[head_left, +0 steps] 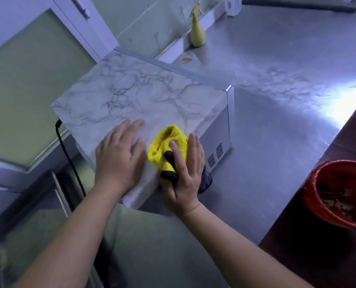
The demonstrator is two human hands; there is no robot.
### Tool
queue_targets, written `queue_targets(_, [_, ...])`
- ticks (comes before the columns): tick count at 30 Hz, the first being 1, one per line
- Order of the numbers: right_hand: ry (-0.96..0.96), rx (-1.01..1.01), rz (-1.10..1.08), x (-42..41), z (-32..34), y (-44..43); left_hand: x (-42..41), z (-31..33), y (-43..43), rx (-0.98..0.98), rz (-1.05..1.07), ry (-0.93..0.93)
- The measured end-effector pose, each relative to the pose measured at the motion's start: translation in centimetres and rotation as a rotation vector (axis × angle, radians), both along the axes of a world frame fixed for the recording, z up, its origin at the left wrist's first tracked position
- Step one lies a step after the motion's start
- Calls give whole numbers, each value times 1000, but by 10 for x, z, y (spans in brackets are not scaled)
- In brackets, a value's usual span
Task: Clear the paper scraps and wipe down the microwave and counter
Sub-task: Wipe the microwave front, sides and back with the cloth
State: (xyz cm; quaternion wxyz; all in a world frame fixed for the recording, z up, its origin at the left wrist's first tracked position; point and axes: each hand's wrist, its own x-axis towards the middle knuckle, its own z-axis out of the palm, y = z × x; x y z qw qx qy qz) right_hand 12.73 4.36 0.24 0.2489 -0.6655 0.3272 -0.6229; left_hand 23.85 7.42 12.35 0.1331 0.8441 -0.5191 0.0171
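Observation:
The microwave [135, 94] has a marble-patterned top and stands on the steel counter [276, 125]. My left hand [118, 156] lies flat on the near part of its top, fingers straight. My right hand [185, 173] presses a yellow cloth with a dark grey side [166, 142] onto the top's near right corner, fingers straight over it. Part of the cloth hangs over the microwave's side, under my palm.
A yellow spray bottle [197, 32] stands at the back wall, with a rubber band [187, 59] on the counter near it. A red bin [339, 194] holding scraps stands on the floor at the right. The microwave's black cord [69, 154] drops at the left.

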Motion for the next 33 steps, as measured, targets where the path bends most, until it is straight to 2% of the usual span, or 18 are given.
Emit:
queue_targets(2, [-42, -18, -43, 8, -32, -8, 1, -2, -6, -14, 24, -21])
queue_targets(3, [-74, 49, -43, 10, -49, -10, 2, -3, -7, -20, 31, -21])
queue_targets(4, [-124, 176, -25, 9, -66, -11, 3, -4, -6, -25, 36, -18])
queue_targets(7, [-366, 757, -16, 0, -104, -19, 2, -6, -4, -26, 39, -6])
queue_targets(8, [-396, 894, -31, -1, -108, -23, 1, -5, -4, -26, 42, -2])
queue_targets(10, [-407, 1033, -53, -1, -101, -28, 0, -2, -6, -25, 52, 13])
queue_targets(12, [-510, 1220, -95, -5, -90, -38, -3, -1, -4, -18, 68, 31])
queue_targets(15, [-911, 1631, -43, -28, -57, -70, -3, 0, -3, -5, 74, 40])
queue_targets(17, [-1053, 1718, 60, -48, -26, -76, -3, 0, -3, 6, 72, 37])
queue_targets(18, [-1062, 1684, 104, -55, -9, -72, -3, 0, -4, 13, 70, 36])
queue_targets(20, [-950, 1493, 125, -59, 20, -48, -2, 1, -3, 23, 62, 33])
queue_targets(24, [-644, 808, 163, -35, 71, 26, -3, 2, -3, 7, 67, 43])
queue_targets(26, [-448, 506, 162, -11, 75, 50, -2, 3, -2, -12, 49, 52])
queue_targets(29, [-84, 257, 56, 11, 49, 58, 3, 2, -1, 0, -13, -6])
queue_targets(31, [-39, 89, -21, 17, 14, 51, 4, 0, -2, -15, 17, -1])
queue_targets(33, [-83, 19, -59, 19, -22, 37, 3, -2, -5, -44, 47, 22])
